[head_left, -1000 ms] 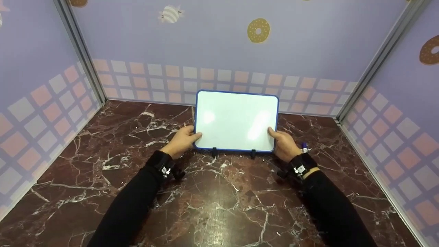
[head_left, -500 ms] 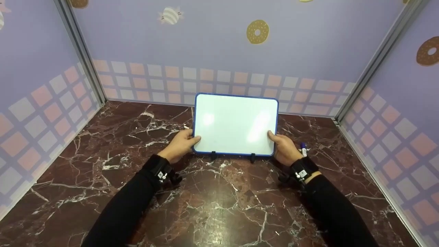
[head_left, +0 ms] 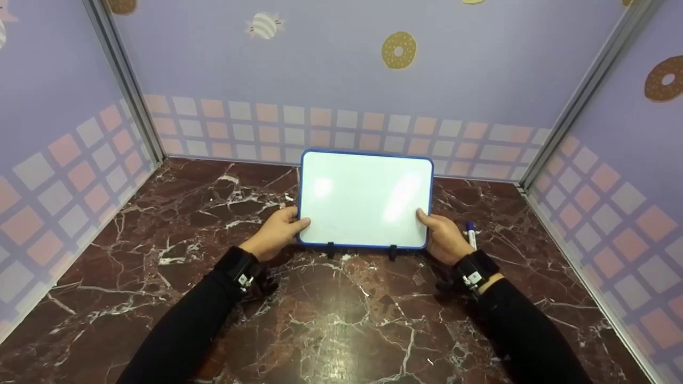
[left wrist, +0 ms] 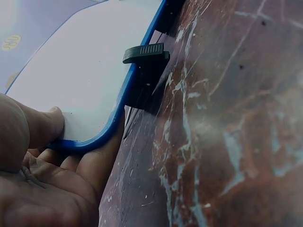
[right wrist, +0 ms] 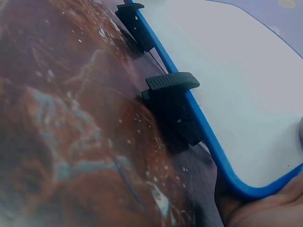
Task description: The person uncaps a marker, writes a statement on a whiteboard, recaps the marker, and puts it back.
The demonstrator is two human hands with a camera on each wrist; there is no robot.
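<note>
Fingers (left wrist: 94,165) of the left hand (head_left: 274,234) curl behind the whiteboard (head_left: 365,200) at its lower left corner, with the thumb pressed on its white face; the right hand (head_left: 447,237) grasps the lower right side the same way, thumb in front. Gripping opposite sides, low down, probably shares the weight and keeps the panel from twisting, while most of the face is left uncovered.

Two black clips (head_left: 330,249) (head_left: 393,252) hook over the whiteboard's bottom edge, between the hands; they look meant to stop it sliding forward. It leans back, face towards the person, likely because the clips belong to a tilted support. Whether that support bears fully on the table (head_left: 341,325) under the whiteboard is hard to tell.

Right of the whiteboard, just beyond the right wrist, is a purple-capped marker (head_left: 471,234), partly hidden, perhaps put aside there to leave both hands free. Behind the whiteboard stands a patterned wall (head_left: 213,58).
</note>
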